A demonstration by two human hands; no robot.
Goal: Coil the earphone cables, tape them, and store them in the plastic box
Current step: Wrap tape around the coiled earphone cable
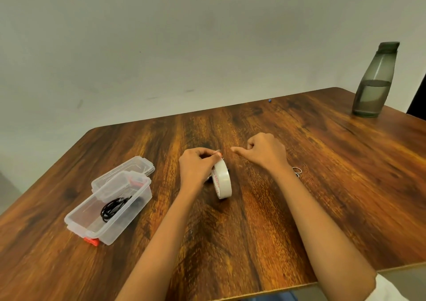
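Note:
A roll of clear tape [221, 181] stands on edge on the wooden table [253, 220], near its middle. My left hand [196, 164] grips the roll at its top, fingers curled over the rim. My right hand [265, 151] hovers just right of it with fingers curled and the thumb pointing toward the roll; whether a tape end runs between the hands is unclear. At the left sits an open clear plastic box [92, 227] with a coiled black earphone cable [113, 208] inside. Something dark shows under the roll, mostly hidden.
The box's clear lid [138, 167] lies behind it, and a red clip [91, 241] shows at its front. Small metal scissors handles [297, 170] peek out beside my right wrist. A grey water bottle [374, 81] stands at the far right corner, near the wall.

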